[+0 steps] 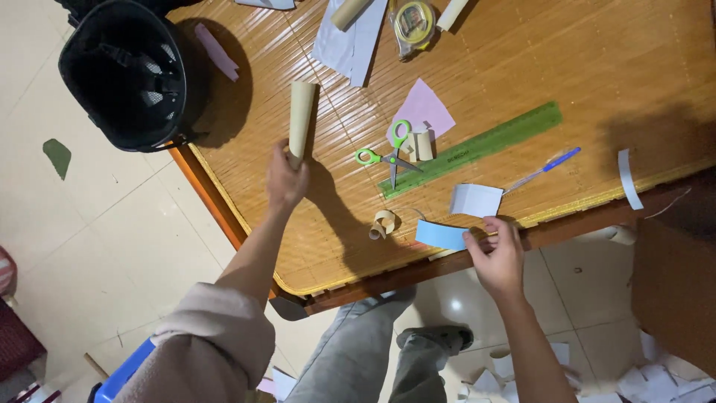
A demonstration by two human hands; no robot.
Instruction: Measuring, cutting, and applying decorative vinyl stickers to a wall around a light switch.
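We are gripping a tan rolled-paper tube (301,119) with our left hand (286,179), the fingers wrapping tightly around its lower end while the rest of the tube is rising away from the palm across the woven bamboo tabletop (522,67), pointing toward the far edge. Our right hand (498,254) is pinching a light blue paper sheet (440,234) at its right edge, thumb and fingertips pressing together on it; the sheet is lying flat near the table's front edge, stretching leftward from the grip. Just above that hand a white folded paper card (476,199) is resting on the table, apart from our fingers. A small curled strip of tan paper (383,223) is lying just left of the blue sheet. Between our two hands, farther up the table, green-handled scissors (389,154) are lying partly over a pink paper piece (423,110), touching the lower end of a long green plastic ruler (477,147), which is running diagonally. A blue pen (543,169) is lying just right of the white card. A black helmet (128,73) is sitting at the table's left corner, well apart from the tube.
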